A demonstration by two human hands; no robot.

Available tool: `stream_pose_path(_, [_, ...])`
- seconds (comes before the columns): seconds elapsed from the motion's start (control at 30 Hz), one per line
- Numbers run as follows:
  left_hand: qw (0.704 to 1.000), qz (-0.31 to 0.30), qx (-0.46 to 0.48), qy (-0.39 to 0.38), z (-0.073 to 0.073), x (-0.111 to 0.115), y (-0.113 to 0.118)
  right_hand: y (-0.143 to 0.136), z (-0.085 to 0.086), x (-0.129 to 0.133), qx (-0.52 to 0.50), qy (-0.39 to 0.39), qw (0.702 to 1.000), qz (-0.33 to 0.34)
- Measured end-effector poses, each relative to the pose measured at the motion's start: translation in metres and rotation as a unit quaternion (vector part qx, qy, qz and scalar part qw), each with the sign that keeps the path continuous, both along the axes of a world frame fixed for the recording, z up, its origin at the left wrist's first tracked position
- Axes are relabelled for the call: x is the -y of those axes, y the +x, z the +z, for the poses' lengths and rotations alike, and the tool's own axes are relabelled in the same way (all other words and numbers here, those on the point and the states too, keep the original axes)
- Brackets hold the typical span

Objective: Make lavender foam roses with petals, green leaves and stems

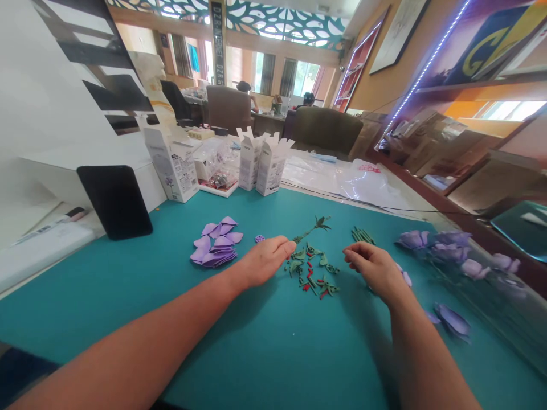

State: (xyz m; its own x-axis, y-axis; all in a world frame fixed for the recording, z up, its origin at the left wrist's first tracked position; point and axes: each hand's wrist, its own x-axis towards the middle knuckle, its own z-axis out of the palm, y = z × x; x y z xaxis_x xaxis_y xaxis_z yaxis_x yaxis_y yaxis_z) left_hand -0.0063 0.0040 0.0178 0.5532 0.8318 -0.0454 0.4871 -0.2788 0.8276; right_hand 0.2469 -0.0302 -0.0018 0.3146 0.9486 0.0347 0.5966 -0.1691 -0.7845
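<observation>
My left hand [268, 259] is closed on a thin green stem [308, 230] with a leafy tip, which slants up to the right. Small green and red pieces [316, 270] lie scattered on the teal mat [273, 353] between my hands. My right hand [372, 266] hovers right of them with its fingers pinched together; whatever they hold, if anything, is too small to name. Just behind it lies a bundle of green sticks [362, 234]. Purple petals [217, 245] are piled left of my left hand, near a small purple ring piece [260, 239].
Purple flowers [453, 250] lie at the right, with loose petals [453, 322] in front. A black tablet-like object [115, 202] stands at the left. White boxes [269, 168] and a tray [220, 189] line the mat's back edge. People sit beyond, near chairs [328, 131].
</observation>
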Motion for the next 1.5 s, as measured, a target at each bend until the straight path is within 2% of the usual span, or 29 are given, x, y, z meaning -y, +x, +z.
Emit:
stream_pose_path(0.13, [1.0,0.001,0.002,-0.01,-0.001,-0.003,0.0,0.013,-0.011,-0.003,0.135,-0.045,0.99,0.009])
stream_pose_path(0.3, [0.999,0.005,0.023,-0.027,-0.003,-0.005,0.0,0.019,-0.025,-0.008,0.161,-0.065,0.984,0.04])
stream_pose_path(0.5, [0.999,-0.013,0.013,-0.036,-0.003,-0.003,0.0,0.016,-0.03,-0.008,0.221,-0.084,0.97,0.058])
stream_pose_path(0.83, [0.999,-0.03,-0.038,0.009,-0.009,-0.004,0.003,0.014,-0.031,-0.011,0.235,-0.114,0.962,0.076])
stream_pose_path(1.03, [0.997,-0.03,-0.069,0.03,-0.007,-0.002,0.003,0.015,-0.027,-0.008,0.218,-0.098,0.967,0.091])
stream_pose_path(1.17, [0.993,-0.034,-0.101,0.054,-0.007,0.0,0.004,0.012,-0.019,-0.004,0.15,-0.053,0.984,0.08])
stream_pose_path(1.3, [0.987,-0.029,-0.128,0.089,-0.009,0.002,0.005,-0.008,-0.006,0.001,0.039,-0.047,0.994,0.093])
stream_pose_path(1.4, [0.985,-0.025,-0.135,0.108,-0.01,0.003,0.006,-0.029,0.0,0.004,-0.078,-0.025,0.99,0.112])
stream_pose_path(1.5, [0.984,-0.023,-0.134,0.111,-0.009,0.004,0.005,-0.046,-0.002,0.004,-0.194,0.001,0.974,0.116])
